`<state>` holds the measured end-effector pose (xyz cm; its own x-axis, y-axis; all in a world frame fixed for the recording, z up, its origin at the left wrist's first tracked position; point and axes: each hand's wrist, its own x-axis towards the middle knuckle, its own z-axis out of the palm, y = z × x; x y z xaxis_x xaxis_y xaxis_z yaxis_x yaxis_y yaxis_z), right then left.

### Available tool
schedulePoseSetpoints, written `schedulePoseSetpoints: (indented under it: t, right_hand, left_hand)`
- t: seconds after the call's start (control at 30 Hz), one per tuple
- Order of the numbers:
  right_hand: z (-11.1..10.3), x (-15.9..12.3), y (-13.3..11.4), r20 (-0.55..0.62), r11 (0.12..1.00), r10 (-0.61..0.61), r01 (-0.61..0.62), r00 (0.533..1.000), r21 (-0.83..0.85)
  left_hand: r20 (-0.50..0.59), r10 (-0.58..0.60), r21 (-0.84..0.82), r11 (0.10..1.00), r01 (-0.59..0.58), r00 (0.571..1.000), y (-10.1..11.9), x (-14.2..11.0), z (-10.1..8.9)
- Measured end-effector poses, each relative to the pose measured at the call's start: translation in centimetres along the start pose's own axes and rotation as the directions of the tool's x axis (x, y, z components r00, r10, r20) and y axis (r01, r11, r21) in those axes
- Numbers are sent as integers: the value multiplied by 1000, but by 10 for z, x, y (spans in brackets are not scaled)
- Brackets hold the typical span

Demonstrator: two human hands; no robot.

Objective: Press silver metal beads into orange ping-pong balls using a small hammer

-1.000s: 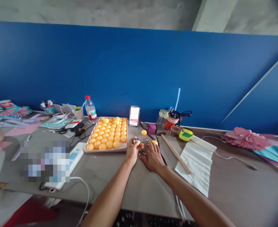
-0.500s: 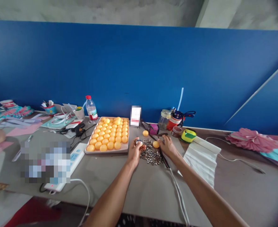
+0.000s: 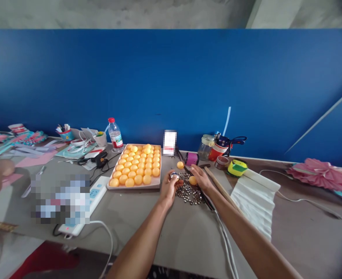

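Observation:
My left hand (image 3: pixel 169 189) is closed around a small round, shiny silver piece (image 3: pixel 174 176), held at the fingertips. Right beside it, a pile of small shiny metallic beads (image 3: pixel 189 193) lies on the table. Over the right side of the pile, my right hand (image 3: pixel 202 180) has its fingers stretched forward. An orange ball (image 3: pixel 193 180) sits by its thumb side; whether they touch, I cannot tell. Another orange ball (image 3: pixel 180 165) rests behind the pile. Under my right hand runs a dark tool (image 3: pixel 208 202) with a white cable, partly hidden.
A tray (image 3: pixel 134 188) full of orange balls stands left of my hands. A wooden stick (image 3: pixel 219 186) and a white cloth-like sheet (image 3: pixel 253 205) lie to the right. Further left are a power strip (image 3: pixel 93 201), a bottle (image 3: pixel 115 135) and another person's hand (image 3: pixel 6 169).
My right hand has moved left, over the orange ball's side, with its fingers more extended. A wooden stick now shows beside my right forearm. My left hand keeps its silver piece.

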<state>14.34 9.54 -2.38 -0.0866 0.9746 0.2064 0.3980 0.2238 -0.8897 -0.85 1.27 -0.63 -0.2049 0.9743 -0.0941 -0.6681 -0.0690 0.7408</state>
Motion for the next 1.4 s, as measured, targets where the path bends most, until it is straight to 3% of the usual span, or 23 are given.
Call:
schedulePoseSetpoints:
  t: [0.17, 0.27, 0.33, 0.4, 0.47, 0.53, 0.63, 0.73, 0.9, 1.03, 1.17, 1.27, 1.4]
  right_hand:
    - [-11, -3, -12, -332, 977, 28, 44, 943, 208]
    - [-13, -18, -23, -395, 940, 68, 74, 916, 333]
    - [-10, -34, -33, -278, 955, 14, 69, 961, 290]
    - [-6, -50, -43, -148, 986, -94, 113, 985, 125]
    - [0, -64, -50, -20, 962, -259, 256, 966, -92]
    - [6, -72, -54, 113, 896, -346, 363, 932, -254]
    - [15, -79, -54, 251, 755, -315, 402, 915, -517]
    - [23, -80, -51, 277, 640, -245, 369, 929, -674]
    - [27, -76, -46, 273, 606, -238, 362, 932, -709]
    - [23, -73, -43, 211, 691, -282, 351, 936, -632]
    - [17, -69, -39, 35, 889, -311, 304, 950, -342]
    - [13, -67, -38, -11, 980, -199, 199, 980, -23]
    - [8, -66, -43, 48, 961, 32, -43, 998, 272]
  left_hand:
    - [10, 7, 10, 1000, -7, 1000, 1, 0, -1]
    - [0, 0, 10, 1000, 0, 1000, 2, 1, -1]
    - [-7, -1, 16, 1000, 1, 1000, 2, 1, -1]
    - [-4, 10, 30, 1000, -10, 1000, 3, 1, 0]
    - [4, 30, 43, 999, -31, 1000, 4, 1, 0]
    - [-1, 42, 55, 998, -42, 999, 5, 1, 0]
    - [-28, 45, 81, 996, -42, 999, 6, 0, -1]
    - [-49, 43, 113, 993, -37, 998, 7, 0, -1]
    - [-45, 20, 113, 994, -15, 999, 7, -2, 1]
    - [-33, 10, 104, 995, -7, 999, 8, -4, 2]
    - [16, -7, 73, 997, 6, 1000, 9, -6, 2]
    - [84, -58, 25, 998, 56, 995, 10, -7, 0]
    - [137, -127, -18, 991, 131, 982, 13, -9, 0]
